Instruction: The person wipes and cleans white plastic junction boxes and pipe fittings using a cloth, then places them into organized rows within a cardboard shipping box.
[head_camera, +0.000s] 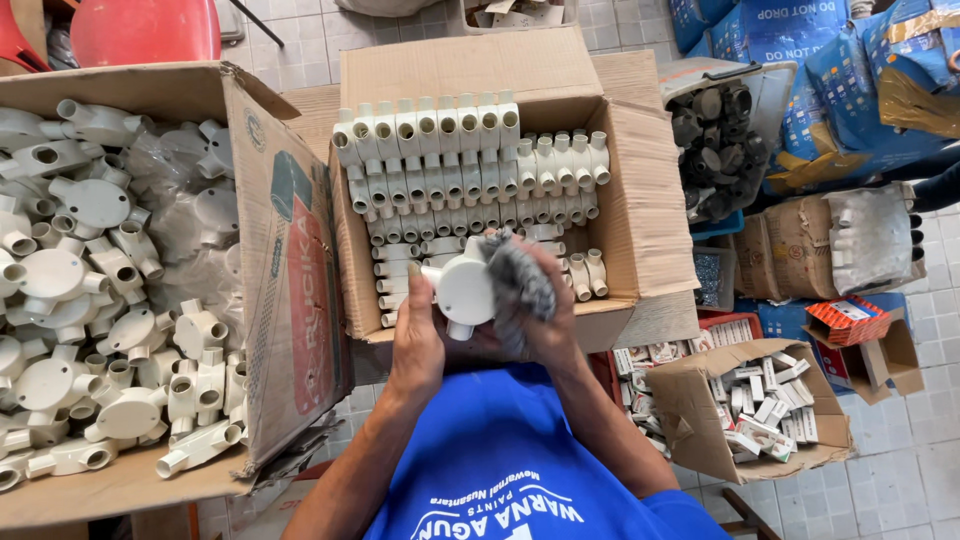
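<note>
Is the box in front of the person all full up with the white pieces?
No, the middle box has neat rows of white fittings at its far side, with bare cardboard nearer the hands.

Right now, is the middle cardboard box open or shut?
Open: the middle cardboard box has its flaps spread, showing rows of white fittings inside.

Pale square-tiled floor (900, 480) in even daylight, crowded with open cardboard boxes (640, 210), blue sacks (800, 40) and a red plastic chair (145, 30).

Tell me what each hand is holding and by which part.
The left hand grips a white round junction box by its rim. The right hand presses a grey cloth against the box's side.
</note>
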